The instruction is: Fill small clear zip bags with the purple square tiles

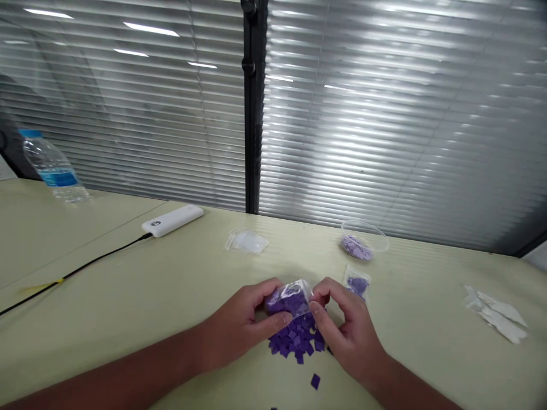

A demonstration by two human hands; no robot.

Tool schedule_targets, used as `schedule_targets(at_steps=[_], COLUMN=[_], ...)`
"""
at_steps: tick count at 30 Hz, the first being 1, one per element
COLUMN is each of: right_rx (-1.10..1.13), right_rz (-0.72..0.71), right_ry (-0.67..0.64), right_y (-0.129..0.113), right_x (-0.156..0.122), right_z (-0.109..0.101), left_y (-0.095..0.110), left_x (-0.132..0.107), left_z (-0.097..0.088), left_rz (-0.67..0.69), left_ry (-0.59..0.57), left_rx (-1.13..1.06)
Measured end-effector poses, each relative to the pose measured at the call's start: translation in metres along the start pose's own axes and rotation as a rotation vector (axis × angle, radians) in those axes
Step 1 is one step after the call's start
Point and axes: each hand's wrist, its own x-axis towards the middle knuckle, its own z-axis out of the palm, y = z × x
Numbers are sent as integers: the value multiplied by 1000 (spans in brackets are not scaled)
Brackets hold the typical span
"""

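Bare forearms [106,370] entering from below. Left grip [241,327] curled, closed around clear plastic bag [288,299] of purple squares; right grip [348,333] pinched its edge. Loose squares [297,340] lay heaped beneath, on surface [128,319]. Risk: slack pinch could tip bag, spilling more.

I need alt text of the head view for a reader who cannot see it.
The left hand and right hand hold a small clear plastic bag of purple squares above a loose pile of purple squares on a pale green table. Behind lie a clear bowl of lilac pieces, another small bag and a white power bank.
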Motion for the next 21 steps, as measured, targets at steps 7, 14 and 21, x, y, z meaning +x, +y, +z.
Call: schedule_targets(at_steps=[7,14,21], right_rx=[15,64,46], right_rz=[-57,-66,18], right_ry=[-96,-226,-35], right_y=[4,-3,4], right_x=[3,5,-3], right_z=[1,0,-1], left_y=[-1,-3,-3], left_x=[0,0,1], left_z=[0,0,1], left_rz=[19,9,4], left_ry=[8,12,28], left_rx=[7,63,-60])
